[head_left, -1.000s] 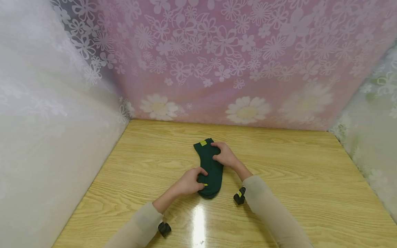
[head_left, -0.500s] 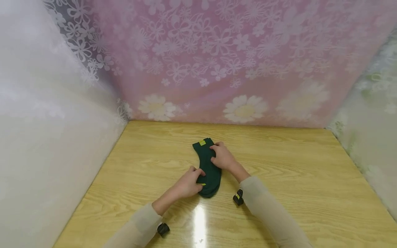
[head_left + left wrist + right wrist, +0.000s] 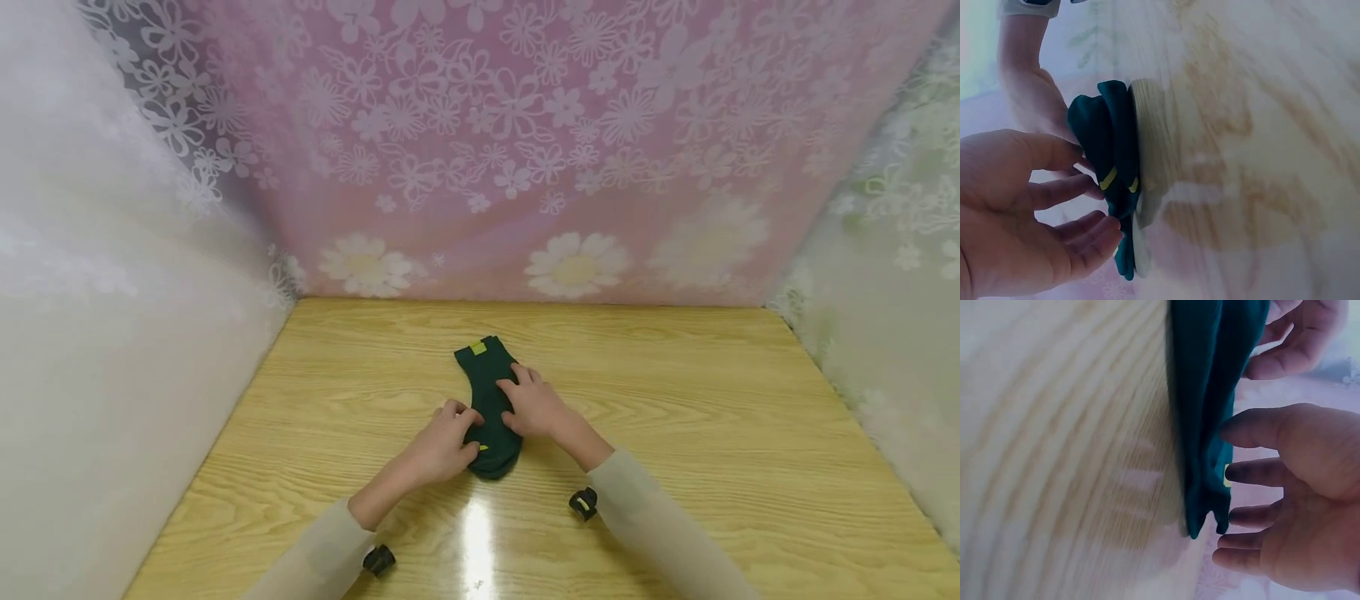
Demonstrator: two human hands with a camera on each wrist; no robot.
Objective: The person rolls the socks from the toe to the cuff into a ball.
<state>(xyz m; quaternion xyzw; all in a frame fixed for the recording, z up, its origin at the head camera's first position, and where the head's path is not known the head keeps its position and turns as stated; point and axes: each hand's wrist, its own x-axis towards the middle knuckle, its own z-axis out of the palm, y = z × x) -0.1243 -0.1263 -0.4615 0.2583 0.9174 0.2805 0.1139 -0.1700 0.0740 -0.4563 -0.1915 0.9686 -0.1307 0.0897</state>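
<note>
Grn socks [image 3: 491, 404] btwn L hand [image 3: 438, 446] & R hand [image 3: 538, 408], under relaxed fingers [image 3: 1258, 472]

I see two beige-sleeved arms [image 3: 663, 529] angled inward, the bare left hand [image 3: 438, 448] and bare right hand [image 3: 536, 407] palm-down, fingers spread, loosely bent.

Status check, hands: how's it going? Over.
Left hand and right hand touching green socks. Socks stacked on table. No obstacle seen.
</note>
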